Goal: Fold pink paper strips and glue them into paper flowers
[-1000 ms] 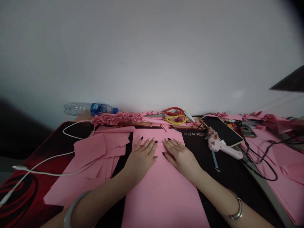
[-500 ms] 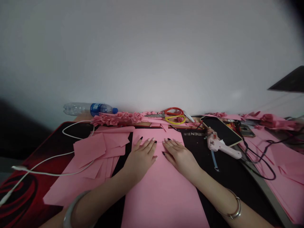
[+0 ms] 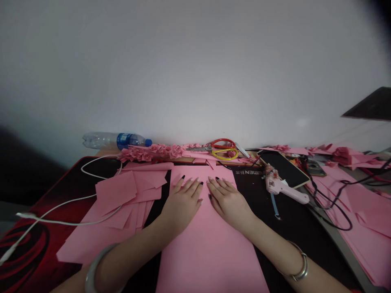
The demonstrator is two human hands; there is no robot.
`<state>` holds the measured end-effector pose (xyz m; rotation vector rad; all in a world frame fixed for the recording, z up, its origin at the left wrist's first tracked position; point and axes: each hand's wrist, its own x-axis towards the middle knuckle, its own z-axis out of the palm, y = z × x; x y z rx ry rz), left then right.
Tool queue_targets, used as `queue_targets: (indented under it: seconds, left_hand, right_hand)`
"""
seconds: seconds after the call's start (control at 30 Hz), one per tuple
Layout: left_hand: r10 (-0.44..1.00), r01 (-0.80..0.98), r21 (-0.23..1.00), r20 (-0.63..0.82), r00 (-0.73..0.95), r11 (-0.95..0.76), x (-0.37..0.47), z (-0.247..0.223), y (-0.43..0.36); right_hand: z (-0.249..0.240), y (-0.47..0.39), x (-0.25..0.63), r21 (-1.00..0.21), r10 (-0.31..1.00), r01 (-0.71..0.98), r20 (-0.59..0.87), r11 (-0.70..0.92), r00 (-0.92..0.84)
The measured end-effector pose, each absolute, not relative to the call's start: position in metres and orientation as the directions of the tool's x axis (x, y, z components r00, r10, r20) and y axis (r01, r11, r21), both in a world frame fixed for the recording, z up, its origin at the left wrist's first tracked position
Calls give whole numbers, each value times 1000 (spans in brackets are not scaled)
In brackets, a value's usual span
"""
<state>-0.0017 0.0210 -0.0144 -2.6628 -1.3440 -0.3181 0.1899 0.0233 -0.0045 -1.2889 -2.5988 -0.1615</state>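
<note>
A long pink paper sheet (image 3: 210, 252) lies lengthwise in front of me on a dark mat, with a strip across its far end under my fingers. My left hand (image 3: 183, 201) rests flat on the paper's left side, fingers spread and pointing away. On the right side lies my right hand (image 3: 229, 199), also flat with its fingers out. The fingertips of both hands are close together but apart. Neither hand grips anything.
Pink paper pieces (image 3: 116, 193) and a white cable (image 3: 67, 202) lie left. Behind are a plastic bottle (image 3: 125, 140), paper flowers (image 3: 149, 152) and scissors (image 3: 224, 153). A glue gun (image 3: 285, 189), a tablet (image 3: 287, 167) and more pink sheets (image 3: 351, 240) sit right.
My right hand has shifted slightly left, bringing its fingertips closer to my left hand. My left hand stays nearly where it was on the paper.
</note>
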Motion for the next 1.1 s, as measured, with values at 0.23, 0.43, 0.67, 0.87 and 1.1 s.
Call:
queue_targets:
  seconds: [0.23, 0.43, 0.67, 0.87, 1.1]
  left_hand:
    - [771, 795, -12, 234, 592, -607, 2, -14, 20]
    - [789, 807, 65, 268, 553, -587, 0, -10, 18]
    - [832, 849, 51, 237, 501, -526, -13, -12, 13]
    - [842, 868, 9, 244, 480, -497, -26, -17, 11]
    - [844, 882, -109, 260, 470, -458, -49, -17, 11]
  right_hand:
    - [-5, 22, 184, -34, 773, 788, 224, 615, -594]
    - [-5, 21, 185, -54, 785, 801, 249, 596, -567]
    - [-7, 18, 200, -52, 811, 828, 241, 558, -532]
    - [-8, 16, 221, -23, 854, 870, 207, 492, -477]
    - [-8, 12, 233, 55, 859, 889, 238, 454, -453]
